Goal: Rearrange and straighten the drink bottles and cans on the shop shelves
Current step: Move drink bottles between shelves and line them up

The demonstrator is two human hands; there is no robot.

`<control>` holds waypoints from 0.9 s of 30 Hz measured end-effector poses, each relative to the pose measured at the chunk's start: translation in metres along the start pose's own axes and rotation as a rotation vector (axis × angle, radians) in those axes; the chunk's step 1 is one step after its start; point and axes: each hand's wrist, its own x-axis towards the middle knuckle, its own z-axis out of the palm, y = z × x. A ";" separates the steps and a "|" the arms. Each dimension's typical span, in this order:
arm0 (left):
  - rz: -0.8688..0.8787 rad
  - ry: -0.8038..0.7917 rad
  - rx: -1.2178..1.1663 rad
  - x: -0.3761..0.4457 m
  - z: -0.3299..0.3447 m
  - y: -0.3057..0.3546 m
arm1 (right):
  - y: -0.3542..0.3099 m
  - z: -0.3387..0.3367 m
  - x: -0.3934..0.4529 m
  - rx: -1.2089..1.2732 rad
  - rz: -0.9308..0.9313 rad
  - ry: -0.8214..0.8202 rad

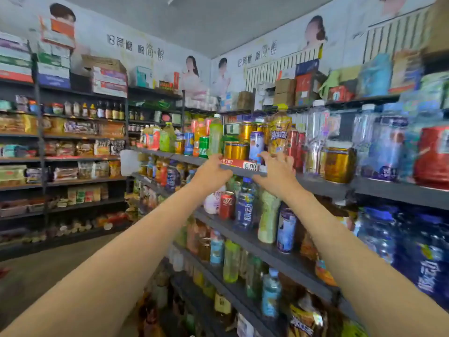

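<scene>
Snack packets (80, 148) fill left shelves, cardboard boxes (104, 64) stacked on top

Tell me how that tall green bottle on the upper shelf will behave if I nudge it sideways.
The green bottle is tall and narrow and stands at the shelf edge, so it could well tip rather than slide. It looks full, so probably heavy enough to resist a light touch. A green can stands close on its left, so it may knock that.
</scene>
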 end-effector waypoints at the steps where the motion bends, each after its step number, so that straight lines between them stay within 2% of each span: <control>1: 0.005 0.008 0.005 0.013 -0.001 -0.006 | 0.001 0.005 0.013 -0.015 0.022 0.045; 4: 0.036 0.018 -0.019 0.063 0.005 -0.031 | 0.009 0.015 0.055 -0.010 0.123 0.177; 9: 0.262 -0.013 0.001 0.137 0.025 -0.048 | 0.039 0.032 0.100 0.150 0.307 0.301; 15: 0.601 -0.030 0.233 0.205 0.063 -0.086 | 0.052 0.077 0.128 0.058 0.462 0.387; 18: 0.688 -0.061 0.194 0.237 0.069 -0.099 | 0.044 0.088 0.140 -0.069 0.579 0.451; 22: 0.738 -0.082 0.013 0.260 0.073 -0.098 | 0.031 0.092 0.152 -0.321 0.707 0.498; 27: 0.836 -0.174 -0.110 0.253 0.078 -0.092 | 0.025 0.087 0.158 -0.196 0.811 0.572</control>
